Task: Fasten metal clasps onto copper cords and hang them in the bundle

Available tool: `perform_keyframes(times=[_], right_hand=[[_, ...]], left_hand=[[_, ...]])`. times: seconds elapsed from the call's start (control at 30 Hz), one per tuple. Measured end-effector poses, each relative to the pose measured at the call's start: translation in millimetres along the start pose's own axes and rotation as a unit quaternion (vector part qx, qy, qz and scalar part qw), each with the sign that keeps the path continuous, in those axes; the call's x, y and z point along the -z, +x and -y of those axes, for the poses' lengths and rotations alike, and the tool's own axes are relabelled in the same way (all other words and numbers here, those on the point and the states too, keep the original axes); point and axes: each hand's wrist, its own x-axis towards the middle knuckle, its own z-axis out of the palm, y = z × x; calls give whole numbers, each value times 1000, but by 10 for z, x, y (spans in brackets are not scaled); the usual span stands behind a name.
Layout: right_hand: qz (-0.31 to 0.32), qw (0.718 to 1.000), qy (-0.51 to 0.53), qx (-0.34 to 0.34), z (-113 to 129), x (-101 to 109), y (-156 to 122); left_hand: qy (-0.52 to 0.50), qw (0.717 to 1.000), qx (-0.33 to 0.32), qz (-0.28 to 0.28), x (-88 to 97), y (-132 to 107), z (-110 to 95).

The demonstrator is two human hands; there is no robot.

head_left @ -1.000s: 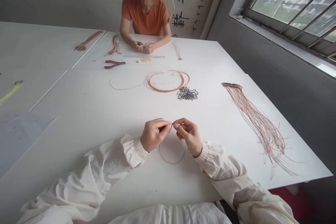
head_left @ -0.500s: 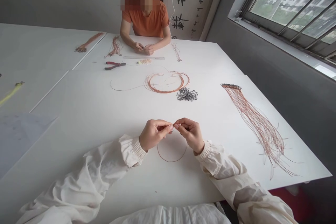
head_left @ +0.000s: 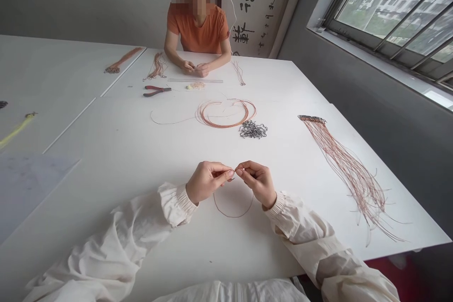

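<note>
My left hand is closed in a pinch over the white table. A small dark hook, like a fish hook, pokes out under its fingertips; the rest of it is hidden. Close by on the right, my right hand pinches a thin reddish-brown line, thumb against forefinger. That line hangs in a round loop below and between the two hands. The fingertips of both hands nearly meet. Beyond them lie a heap of dark metal hooks and a coil of copper-coloured line.
To the right lies a bundle of hooks tied to reddish lines. Across the table, a person in an orange top works with both hands. Near them are red-handled pliers, a ruler and smaller line bundles.
The view has tilted slightly, so the table appears a little lower. Between my fingertips a small gap shows, and the dark hook tip is a bit plainer. Both pinches stay closed.
</note>
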Motion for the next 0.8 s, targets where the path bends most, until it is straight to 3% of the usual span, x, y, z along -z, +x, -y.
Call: perform_keyframes(times=[0.2,0.37,0.5,0.6,0.7,0.8], right_hand=[[-5,999,37,-21,23,-38,-4],[-12,999,39,-11,-9,-63,-5],[-35,997,-60,27,-25,-106,-49],[-54,978,-177,92,-9,-109,-78],[-26,953,-257,161,36,-67,-71],[30,938,-290,189,117,9,-19]], left_hand=[[63,993,-76,-71,-24,-30,-26],[67,988,-96,-99,-12,-28,-6],[82,985,-105,-113,-2,-16,19],[109,980,-116,-118,7,0,40],[143,975,-120,-123,13,15,63],[176,969,-132,-110,13,18,87]])
